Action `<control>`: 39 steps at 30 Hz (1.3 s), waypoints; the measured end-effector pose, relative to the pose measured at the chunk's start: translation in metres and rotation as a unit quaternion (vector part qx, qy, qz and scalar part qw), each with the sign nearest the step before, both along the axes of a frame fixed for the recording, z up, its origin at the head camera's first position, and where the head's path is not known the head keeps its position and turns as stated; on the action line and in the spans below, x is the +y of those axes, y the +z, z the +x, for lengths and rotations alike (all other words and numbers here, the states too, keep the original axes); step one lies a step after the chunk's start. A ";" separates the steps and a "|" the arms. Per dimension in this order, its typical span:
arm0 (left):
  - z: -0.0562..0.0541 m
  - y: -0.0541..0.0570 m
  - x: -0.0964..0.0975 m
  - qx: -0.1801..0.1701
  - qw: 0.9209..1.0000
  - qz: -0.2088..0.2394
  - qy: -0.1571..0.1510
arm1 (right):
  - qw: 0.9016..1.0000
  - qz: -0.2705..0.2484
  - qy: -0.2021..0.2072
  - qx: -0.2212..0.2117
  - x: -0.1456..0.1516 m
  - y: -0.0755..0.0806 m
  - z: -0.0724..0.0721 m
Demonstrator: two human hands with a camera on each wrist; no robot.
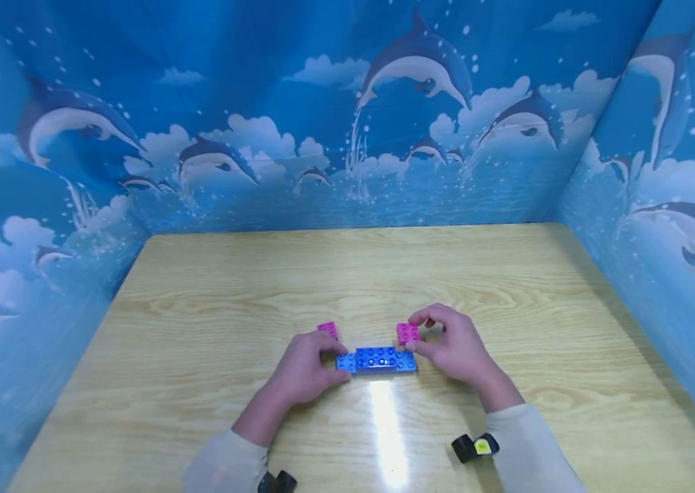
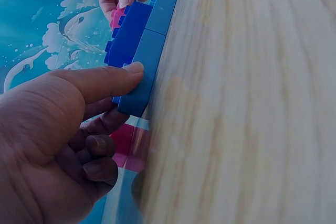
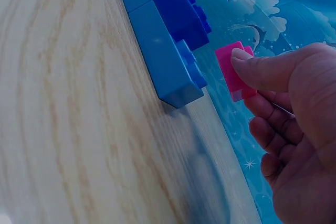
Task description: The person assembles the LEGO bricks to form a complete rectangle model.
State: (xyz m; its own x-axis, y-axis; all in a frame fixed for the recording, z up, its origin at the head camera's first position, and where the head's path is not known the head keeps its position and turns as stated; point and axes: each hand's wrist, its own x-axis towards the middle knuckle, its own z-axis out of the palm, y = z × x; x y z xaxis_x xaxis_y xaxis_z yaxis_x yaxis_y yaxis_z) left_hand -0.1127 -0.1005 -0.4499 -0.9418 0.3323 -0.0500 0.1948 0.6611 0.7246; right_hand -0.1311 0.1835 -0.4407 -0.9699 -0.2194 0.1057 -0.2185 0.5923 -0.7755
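Two light blue bricks (image 3: 160,59) lie end to end on the table, with a dark blue brick (image 1: 375,357) stacked across their middle. My left hand (image 1: 307,366) pinches the left end of this stack between thumb and fingers. In the left wrist view the thumb presses the side of the near light blue brick (image 2: 140,72). My right hand (image 1: 455,342) pinches a small pink brick (image 1: 407,333) just behind the stack's right end; the right wrist view shows the pink brick (image 3: 233,72) apart from the blue ones. Another pink brick (image 1: 327,329) lies behind my left fingers, partly hidden.
The wooden table (image 1: 230,274) is bounded at the back and both sides by a blue curtain (image 1: 298,157) printed with dolphins. Black wrist devices (image 1: 475,448) sit by both pale sleeves (image 1: 532,445).
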 end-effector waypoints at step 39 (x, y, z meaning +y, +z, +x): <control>-0.001 -0.001 0.000 0.005 1.000 -0.013 0.001 | 0.998 -0.025 0.041 0.026 0.002 -0.015 0.022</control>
